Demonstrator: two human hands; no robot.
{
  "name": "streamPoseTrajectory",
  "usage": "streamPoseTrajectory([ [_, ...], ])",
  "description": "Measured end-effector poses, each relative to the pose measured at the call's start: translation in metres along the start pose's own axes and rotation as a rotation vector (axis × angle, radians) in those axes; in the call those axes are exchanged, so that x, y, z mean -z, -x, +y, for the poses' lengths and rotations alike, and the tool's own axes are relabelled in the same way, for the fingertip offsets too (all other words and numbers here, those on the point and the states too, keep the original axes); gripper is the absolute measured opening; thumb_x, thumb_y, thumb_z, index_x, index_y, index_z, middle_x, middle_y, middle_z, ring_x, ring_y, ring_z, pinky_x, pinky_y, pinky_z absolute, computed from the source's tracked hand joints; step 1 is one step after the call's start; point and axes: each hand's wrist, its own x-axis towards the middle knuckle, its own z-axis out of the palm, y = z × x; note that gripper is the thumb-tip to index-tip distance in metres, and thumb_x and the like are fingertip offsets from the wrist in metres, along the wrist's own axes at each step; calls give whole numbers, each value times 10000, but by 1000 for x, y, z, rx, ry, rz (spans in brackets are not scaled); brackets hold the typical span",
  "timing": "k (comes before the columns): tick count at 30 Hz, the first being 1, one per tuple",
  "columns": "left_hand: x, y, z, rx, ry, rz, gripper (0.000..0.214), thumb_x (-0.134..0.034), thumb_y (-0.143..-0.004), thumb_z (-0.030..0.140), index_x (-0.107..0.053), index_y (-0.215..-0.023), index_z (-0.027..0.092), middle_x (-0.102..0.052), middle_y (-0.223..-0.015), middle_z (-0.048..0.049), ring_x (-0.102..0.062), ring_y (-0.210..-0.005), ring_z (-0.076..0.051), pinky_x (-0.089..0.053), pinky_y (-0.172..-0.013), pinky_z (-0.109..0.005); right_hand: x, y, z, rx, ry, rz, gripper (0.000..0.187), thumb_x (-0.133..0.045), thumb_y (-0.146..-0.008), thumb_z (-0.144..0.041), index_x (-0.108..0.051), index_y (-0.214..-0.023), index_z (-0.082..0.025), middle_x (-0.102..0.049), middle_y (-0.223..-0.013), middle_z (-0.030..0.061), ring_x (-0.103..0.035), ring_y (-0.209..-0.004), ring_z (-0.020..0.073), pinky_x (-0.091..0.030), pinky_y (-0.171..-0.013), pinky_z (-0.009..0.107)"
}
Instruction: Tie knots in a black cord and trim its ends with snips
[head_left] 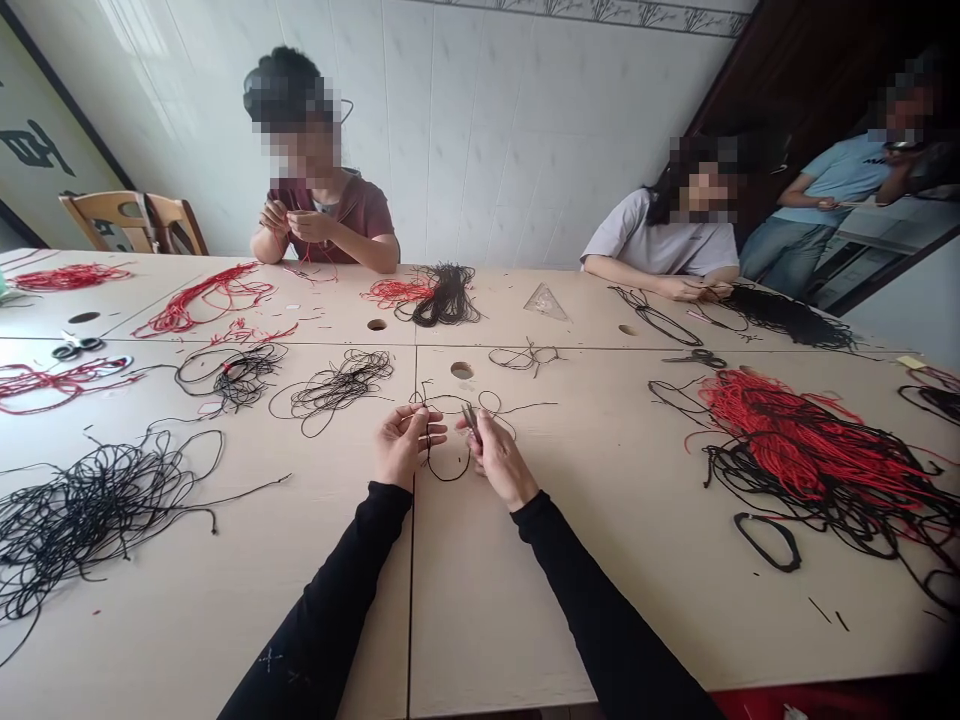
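One black cord loop (442, 468) hanging just right of the worktop's (487, 600) centre seam, well back from the near edge, left hand (401, 447) fingers pinching it, right hand (499, 460) fingers clamping a small dark tool (470, 422) above it

A thin black cord (448, 479) passes through the fingers of your left hand (401, 447), forming a loose loop below them and wider, slack curves beyond them. Your right hand (501, 462) pinches small dark metal scissors (471, 422), their narrow tips angled up and to the left, just beside the cord.
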Motion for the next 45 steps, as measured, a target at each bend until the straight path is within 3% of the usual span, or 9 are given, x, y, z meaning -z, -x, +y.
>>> streamPoseTrajectory([
  [6, -3, 3, -2, 8, -4, -50, 368, -795, -644, 366, -584, -848, 144, -692, -837, -62, -674, -746, -177, -563, -693, -341, -6, -3, 4, -122, -166, -26, 412, -421, -863, -589, -546, -883, -198, -405, -676, -42, -299, -470, 65, -206, -380, 169],
  [12, -5, 3, -3, 22, -4, -91, 333, -801, -635, 365, -626, -808, 141, -692, -841, -50, -635, -655, -122, -540, -680, -297, -8, 2, -2, -174, -200, -184, 431, -414, -859, -639, -490, -851, -215, -337, -564, -89, -218, -382, 40, -147, -351, 153],
  [26, -8, 4, -8, 18, -30, -136, 298, -809, -629, 339, -688, -798, 125, -645, -642, -8, -612, -627, -111, -529, -687, -265, -13, 1, 1, -185, -301, -181, 457, -435, -842, -670, -445, -802, -215, -288, -537, -103, -182, -382, 38, -122, -349, 146],
  [45, -7, 3, -9, 31, -13, -109, 325, -848, -572, 329, -690, -763, 119, -689, -702, -28, -639, -654, -125, -530, -732, -287, -16, 1, 1, -197, -355, -150, 435, -501, -824, -641, -408, -764, -220, -251, -533, -106, -169, -387, 39, -113, -322, 134],
])
